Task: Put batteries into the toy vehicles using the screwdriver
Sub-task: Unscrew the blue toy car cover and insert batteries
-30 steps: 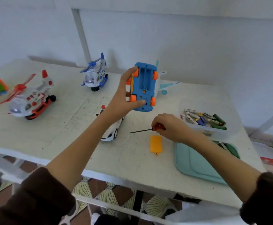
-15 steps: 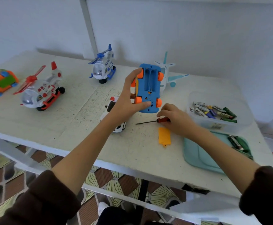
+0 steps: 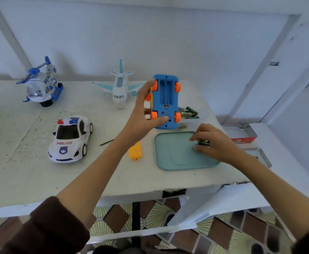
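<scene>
Left hand (image 3: pixel 142 114): raised at frame centre, thumb and fingers curled round a blue plastic toy car with orange wheels (image 3: pixel 165 101), underside facing the camera.
Battery bay: open and showing bare in the car's underside.
Right hand (image 3: pixel 210 142): right of centre, over the pale green plastic tray (image 3: pixel 175 154), fingertips pinching dark cylindrical batteries (image 3: pixel 204 143); their number could not be told.
Spare batteries (image 3: pixel 188 112): green cells in a clear tub, just behind the blue car.
Screwdriver (image 3: pixel 106 142): thin dark shaft lay on the white table (image 3: pixel 21 171), its handle hidden behind the left forearm.
Orange plastic cover (image 3: pixel 135 153): flat on the table, just left of the tray.
Other toys: white police car (image 3: pixel 70 139) at left centre; blue-and-white helicopter (image 3: pixel 41 85) at upper left; white airplane (image 3: pixel 119 87) at upper centre.
</scene>
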Action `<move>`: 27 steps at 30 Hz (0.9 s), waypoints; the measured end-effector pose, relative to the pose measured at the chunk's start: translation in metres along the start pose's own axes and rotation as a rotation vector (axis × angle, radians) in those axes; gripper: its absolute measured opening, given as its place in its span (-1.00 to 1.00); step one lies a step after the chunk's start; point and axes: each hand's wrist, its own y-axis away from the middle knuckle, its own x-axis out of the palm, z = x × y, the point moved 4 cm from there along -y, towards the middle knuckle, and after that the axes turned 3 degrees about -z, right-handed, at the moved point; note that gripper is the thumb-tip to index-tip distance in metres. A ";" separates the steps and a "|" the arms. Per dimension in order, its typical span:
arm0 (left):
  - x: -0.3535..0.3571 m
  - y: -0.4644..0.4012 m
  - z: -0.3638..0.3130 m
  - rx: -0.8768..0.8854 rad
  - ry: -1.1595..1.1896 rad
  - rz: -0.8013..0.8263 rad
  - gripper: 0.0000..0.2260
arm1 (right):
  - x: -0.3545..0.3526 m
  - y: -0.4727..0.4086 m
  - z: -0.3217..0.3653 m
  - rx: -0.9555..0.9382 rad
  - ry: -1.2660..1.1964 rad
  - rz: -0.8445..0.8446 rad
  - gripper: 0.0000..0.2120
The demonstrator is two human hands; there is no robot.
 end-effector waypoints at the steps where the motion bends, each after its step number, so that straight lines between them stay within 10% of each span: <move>1: 0.007 -0.001 0.001 0.002 0.010 0.015 -0.26 | -0.003 0.006 -0.005 0.023 0.011 -0.008 -0.77; 13: 0.037 0.006 0.003 0.010 0.148 0.065 -0.30 | 0.003 0.018 -0.008 0.149 0.117 0.007 -0.85; 22: 0.041 0.027 0.014 -0.056 0.201 0.080 -0.28 | -0.066 -0.008 0.019 0.142 -0.417 -0.372 -0.93; 27: 0.044 0.033 0.017 -0.095 0.190 0.078 -0.29 | -0.063 -0.035 0.039 0.075 -0.360 -0.204 -0.90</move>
